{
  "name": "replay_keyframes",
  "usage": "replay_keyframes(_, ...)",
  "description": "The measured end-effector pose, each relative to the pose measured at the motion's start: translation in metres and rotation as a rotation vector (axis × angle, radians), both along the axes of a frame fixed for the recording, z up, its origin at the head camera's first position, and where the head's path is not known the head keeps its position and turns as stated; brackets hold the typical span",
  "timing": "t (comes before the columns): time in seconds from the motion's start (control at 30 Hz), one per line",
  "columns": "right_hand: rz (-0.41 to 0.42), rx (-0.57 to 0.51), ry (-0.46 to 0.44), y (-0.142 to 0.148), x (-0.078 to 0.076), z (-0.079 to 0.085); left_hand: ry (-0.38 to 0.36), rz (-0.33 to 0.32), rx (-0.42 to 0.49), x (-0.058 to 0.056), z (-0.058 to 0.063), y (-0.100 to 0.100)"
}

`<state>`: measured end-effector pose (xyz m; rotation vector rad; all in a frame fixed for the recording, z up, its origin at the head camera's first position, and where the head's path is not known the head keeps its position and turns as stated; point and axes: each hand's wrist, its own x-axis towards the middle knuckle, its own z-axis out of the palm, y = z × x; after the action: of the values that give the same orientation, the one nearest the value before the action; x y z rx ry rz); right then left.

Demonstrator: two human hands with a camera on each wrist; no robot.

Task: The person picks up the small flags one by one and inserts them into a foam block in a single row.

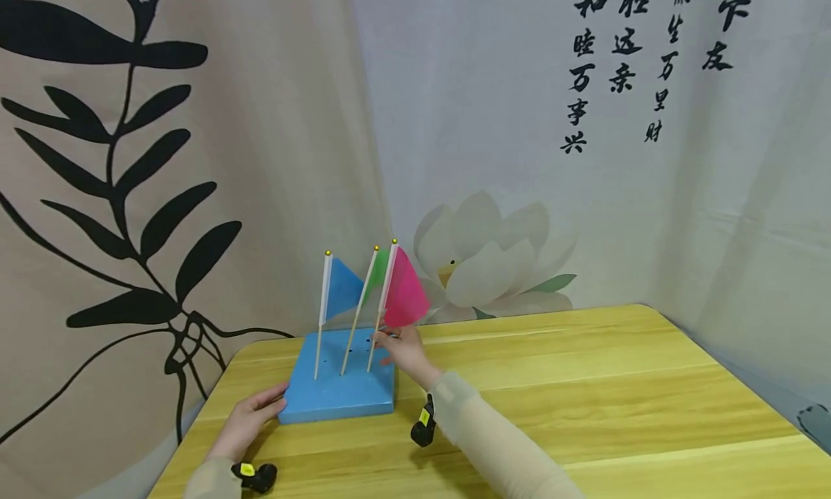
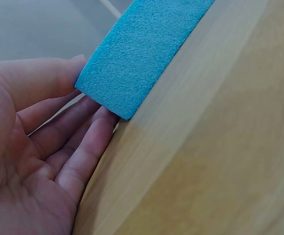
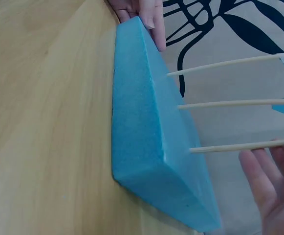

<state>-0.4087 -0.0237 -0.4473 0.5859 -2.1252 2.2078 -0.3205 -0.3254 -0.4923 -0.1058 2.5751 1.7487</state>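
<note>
A blue foam block (image 1: 337, 402) lies flat on the table, with small holes (image 1: 350, 350) in its top. Three small flags on thin wooden sticks stand in it: a blue flag (image 1: 341, 290), a green flag (image 1: 376, 274) and a pink flag (image 1: 405, 294). My right hand (image 1: 409, 356) pinches the pink flag's stick (image 3: 234, 146) below the cloth; its lower end meets the block. Against the block's front left corner rests my left hand (image 1: 249, 416), its thumb (image 2: 49, 78) at the upper edge and its fairly straight fingers touching the side.
The yellow wood-grain table (image 1: 584, 383) extends to the right of the block. Behind it hangs a pale curtain (image 1: 299, 160) printed with dark leaves, a flower and writing. A black wrist camera (image 1: 423, 423) sits at my right cuff, another (image 1: 258, 477) at my left.
</note>
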Motion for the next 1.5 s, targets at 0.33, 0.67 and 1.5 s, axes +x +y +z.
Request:
replay_keyframes(0.33,0.037,0.008,0.065,0.02,0.019,0.015,-0.001,-0.008,-0.012,-0.003,0.001,0.004)
replay_keyframes(0.67,-0.041,0.103,0.051,0.08,0.017,0.021,-0.016,-0.014,-0.017,-0.006,0.002,0.002)
replay_keyframes(1.5,-0.425,0.391,0.042,0.259,-0.007,-0.019,0.053,-0.13,-0.205,-0.013,0.051,-0.023)
